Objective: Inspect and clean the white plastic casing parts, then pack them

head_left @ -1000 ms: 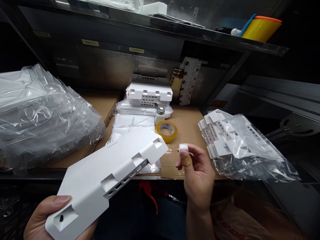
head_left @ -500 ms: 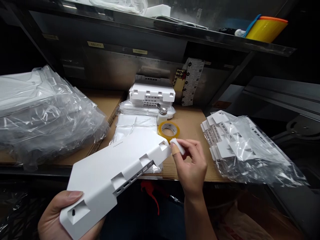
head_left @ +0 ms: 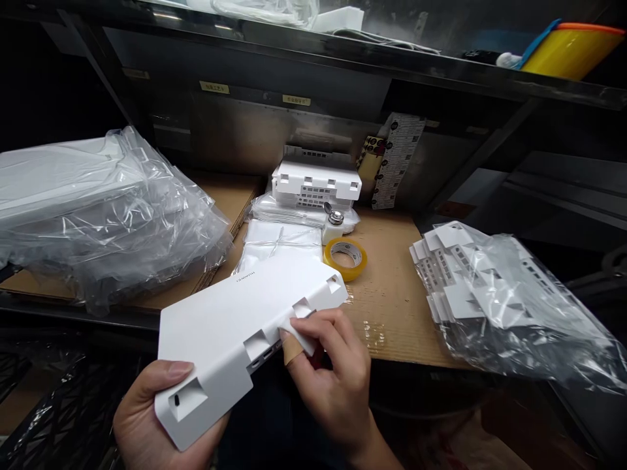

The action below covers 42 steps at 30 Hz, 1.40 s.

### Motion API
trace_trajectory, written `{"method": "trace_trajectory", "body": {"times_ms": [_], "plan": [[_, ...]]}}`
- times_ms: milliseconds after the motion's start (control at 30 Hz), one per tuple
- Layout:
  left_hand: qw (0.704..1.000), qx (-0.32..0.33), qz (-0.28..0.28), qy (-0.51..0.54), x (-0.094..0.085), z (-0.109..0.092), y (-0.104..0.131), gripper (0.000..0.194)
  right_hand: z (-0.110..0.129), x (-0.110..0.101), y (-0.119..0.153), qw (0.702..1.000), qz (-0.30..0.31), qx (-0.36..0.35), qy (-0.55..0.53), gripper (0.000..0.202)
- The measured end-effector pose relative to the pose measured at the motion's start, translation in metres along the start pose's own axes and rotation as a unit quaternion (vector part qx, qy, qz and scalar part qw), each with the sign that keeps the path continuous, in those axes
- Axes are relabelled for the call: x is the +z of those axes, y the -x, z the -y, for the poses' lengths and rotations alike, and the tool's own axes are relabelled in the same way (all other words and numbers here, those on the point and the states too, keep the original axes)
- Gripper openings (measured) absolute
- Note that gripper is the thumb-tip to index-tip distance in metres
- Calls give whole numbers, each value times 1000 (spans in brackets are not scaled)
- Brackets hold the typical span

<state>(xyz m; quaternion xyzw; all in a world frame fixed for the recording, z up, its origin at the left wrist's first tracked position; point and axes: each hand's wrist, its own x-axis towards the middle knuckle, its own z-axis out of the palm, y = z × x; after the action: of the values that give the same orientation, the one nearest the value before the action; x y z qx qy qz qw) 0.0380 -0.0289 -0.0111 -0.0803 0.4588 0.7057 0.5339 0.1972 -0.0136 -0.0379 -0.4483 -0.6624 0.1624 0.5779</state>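
A white plastic device cover (head_left: 220,326) with printed lettering on its face and square notches along one edge lies tilted in front of me. My left hand (head_left: 164,411) grips its near corner, thumb on top beside a notch with a small black peg. Between the thumb and fingers of my right hand (head_left: 333,372) is a small white pad (head_left: 300,336), pressed against the notched edge near the middle. A tan bandage wraps my right thumb. Part of the pad is hidden by my fingers.
Beyond the cover stand a yellow tape roll (head_left: 345,258), a bottle with a flipped-up metal lid (head_left: 333,225) and stacked white covers (head_left: 318,179). Bagged covers lie left (head_left: 161,215) and right (head_left: 499,294) on cardboard (head_left: 392,313). A shelf (head_left: 343,49) holding a yellow container (head_left: 573,52) runs above.
My right hand has moved the white pad from the far end of the cover's edge down to its middle. The whole view has shifted, so things appear further right.
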Motion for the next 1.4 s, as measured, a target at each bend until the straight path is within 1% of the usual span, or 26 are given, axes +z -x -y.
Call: {"method": "trace_trajectory", "body": {"times_ms": [100, 167, 233, 300, 400, 567, 700, 800, 933, 1000, 1100, 1200, 1400], "plan": [[1000, 9, 21, -2, -1, 2, -1, 86, 7, 5, 5, 1000, 18, -2, -17, 17], [999, 21, 33, -8, -1, 3, -2, 84, 12, 6, 7, 998, 32, -1, -49, 16], [999, 21, 30, -4, -1, 4, -2, 82, 16, 5, 7, 995, 47, 1, -89, 16], [1000, 13, 22, 14, 0, 4, -1, 80, 18, 2, 6, 994, 47, 9, -103, 15], [999, 8, 16, 34, 1, 5, 1, 79, 18, 2, 6, 996, 33, 19, -78, 14], [998, 13, 32, 46, 4, 9, 6, 75, 17, 13, 13, 997, 41, -32, -53, 19], [998, 11, 27, 59, 6, 9, 8, 78, 18, 17, 15, 999, 27, -22, -32, 20], [997, 8, 38, 69, 8, 9, 8, 79, 17, 17, 14, 998, 29, -38, -34, 20], [999, 14, 26, 41, 9, 10, 7, 77, 14, 13, 13, 1000, 18, -11, -15, 18], [999, 18, 19, 34, 10, 11, 6, 75, 14, 11, 14, 1000, 12, -8, -20, 19], [999, 17, 19, 37, 11, 12, 4, 73, 16, 11, 16, 998, 25, -29, -44, 20], [999, 9, 17, 41, 11, 13, 2, 73, 17, 15, 19, 998, 30, -35, -53, 19], [999, -2, 21, 47, 8, 14, 1, 75, 16, 22, 22, 998, 33, -52, -24, 20]]}}
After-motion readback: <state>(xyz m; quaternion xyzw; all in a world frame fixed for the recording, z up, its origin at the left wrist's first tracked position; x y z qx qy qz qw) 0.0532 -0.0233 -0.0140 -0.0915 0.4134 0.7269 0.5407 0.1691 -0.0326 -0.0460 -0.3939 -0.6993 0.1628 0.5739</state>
